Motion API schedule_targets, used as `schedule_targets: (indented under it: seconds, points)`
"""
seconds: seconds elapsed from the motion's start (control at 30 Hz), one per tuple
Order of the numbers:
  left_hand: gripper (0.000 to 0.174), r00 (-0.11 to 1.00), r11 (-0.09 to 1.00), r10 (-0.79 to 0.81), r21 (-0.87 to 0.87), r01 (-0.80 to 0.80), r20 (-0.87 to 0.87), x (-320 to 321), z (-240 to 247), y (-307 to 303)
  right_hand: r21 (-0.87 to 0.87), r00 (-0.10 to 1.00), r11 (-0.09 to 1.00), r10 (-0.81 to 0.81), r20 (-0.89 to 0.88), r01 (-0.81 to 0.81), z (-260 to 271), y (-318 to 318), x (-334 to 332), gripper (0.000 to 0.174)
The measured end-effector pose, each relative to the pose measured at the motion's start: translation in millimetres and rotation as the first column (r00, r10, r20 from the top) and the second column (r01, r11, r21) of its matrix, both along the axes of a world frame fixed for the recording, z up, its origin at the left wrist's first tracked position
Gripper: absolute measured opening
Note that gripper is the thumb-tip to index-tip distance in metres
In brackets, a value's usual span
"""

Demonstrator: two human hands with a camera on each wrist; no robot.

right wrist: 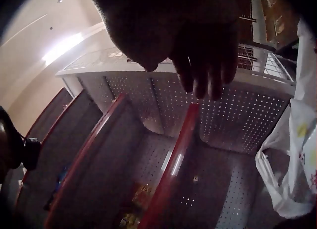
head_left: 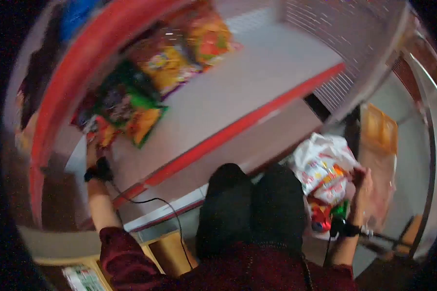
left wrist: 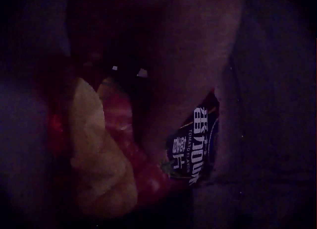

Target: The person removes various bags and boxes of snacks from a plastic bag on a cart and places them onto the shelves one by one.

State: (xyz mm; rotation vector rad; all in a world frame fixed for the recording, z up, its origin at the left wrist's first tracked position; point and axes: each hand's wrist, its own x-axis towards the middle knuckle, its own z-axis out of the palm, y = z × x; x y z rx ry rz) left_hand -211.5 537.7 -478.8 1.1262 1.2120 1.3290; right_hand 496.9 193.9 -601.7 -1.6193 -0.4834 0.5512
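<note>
At the left end of a shelf, my left hand (head_left: 92, 148) grips the edge of a red bag of tomato-flavor potato chips (head_left: 107, 133). The left wrist view is dark; there the printed lettering on the chip bag (left wrist: 193, 149) shows beside the fingers, which are partly lost in shadow. My right hand (head_left: 364, 186) is beside a white plastic bag (head_left: 325, 145) filled with snack packets. Seen from the right wrist, the right hand (right wrist: 203, 60) has its fingers extended and holds nothing.
Green snack bags (head_left: 126, 104) and yellow ones (head_left: 167, 68) line the red-edged shelf (head_left: 257, 72). Perforated panels (right wrist: 223, 115) back the shelving. An orange tray (head_left: 378, 128) lies at the right. A black cable (head_left: 175, 216) trails from the left wrist.
</note>
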Motion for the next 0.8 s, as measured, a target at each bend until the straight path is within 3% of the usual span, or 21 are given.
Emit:
schedule_targets:
  seconds: [0.03, 0.07, 0.13, 0.2, 0.27, 0.33, 0.37, 0.43, 0.47, 0.53, 0.57, 0.6, 0.67, 0.73, 0.8]
  points:
    - [0.045, 1.000, 1.000, 0.010, -0.013, -0.011, -0.028, -4, 0, 0, 0.003, 0.995, 1.000, 0.025, 0.098, -0.025, -9, -7, 7, 0.045]
    - [0.045, 0.998, 0.999, 0.024, -0.024, -0.026, -0.056, -8, 0, 0, 0.056, 0.998, 0.997, -0.058, 0.032, 0.056, 13, -4, -10, 0.046]
    - [0.044, 0.995, 0.999, 0.039, -0.033, -0.043, -0.092, -22, 1, 5, 0.086, 0.998, 0.996, -0.029, 0.059, 0.024, -12, -14, 12, 0.045]
    - [0.043, 0.990, 0.997, 0.061, -0.037, -0.066, -0.126, -34, 0, 12, -0.024, 0.999, 0.999, -0.035, 0.028, 0.036, 14, -16, 2, 0.042]
    - [0.042, 0.984, 0.995, 0.093, -0.032, -0.099, -0.152, -42, 2, 16, -0.043, 0.999, 0.999, 0.024, 0.043, -0.022, 10, -23, 6, 0.034]
    - [0.041, 0.979, 0.990, 0.136, -0.019, -0.140, -0.149, -56, 7, 17, -0.235, 0.985, 0.969, 0.110, 0.131, -0.077, 18, -30, 3, 0.029]
    - [0.041, 0.978, 0.986, 0.164, -0.016, -0.167, -0.132, -60, 12, 14, -0.241, 0.987, 0.969, 0.092, 0.131, -0.058, 14, -36, 5, 0.029]
    - [0.040, 0.967, 0.968, 0.249, 0.017, -0.249, -0.059, -56, 18, 7, -0.394, 0.926, 0.871, 0.361, 0.108, -0.294, 1, -47, 7, 0.032]
    - [0.038, 0.548, 0.775, 0.631, 0.479, -0.413, -0.549, -22, 26, -14, -0.398, 0.930, 0.872, 0.352, 0.107, -0.285, 0, -51, 4, 0.032]
    - [0.037, 0.518, 0.759, 0.640, 0.571, -0.313, -0.567, 21, 33, -46, -0.607, 0.803, 0.661, 0.593, 0.062, -0.441, -4, -54, -9, 0.038]
    - [0.036, 0.479, 0.726, 0.661, 0.654, -0.213, -0.578, 39, 35, -60, -0.569, 0.733, 0.618, 0.679, 0.038, -0.543, -5, -51, -18, 0.039]
    - [0.036, 0.480, 0.728, 0.658, 0.652, -0.210, -0.580, 54, 35, -71, -0.526, 0.652, 0.562, 0.758, 0.019, -0.638, -5, -50, -25, 0.041]
    - [0.031, 0.566, 0.701, 0.619, 0.708, -0.085, -0.545, 81, 40, -90, -0.497, 0.664, 0.570, 0.748, -0.017, -0.654, -27, -57, -35, 0.039]
    - [0.028, 0.600, 0.720, 0.588, 0.688, -0.085, -0.542, 123, 36, -107, -0.729, 0.611, 0.365, 0.786, -0.092, -0.579, -40, -56, -42, 0.036]
    - [0.024, 0.630, 0.741, 0.557, 0.667, -0.082, -0.541, 173, 33, -124, -0.765, 0.590, 0.366, 0.807, -0.024, -0.530, -43, -59, -40, 0.033]
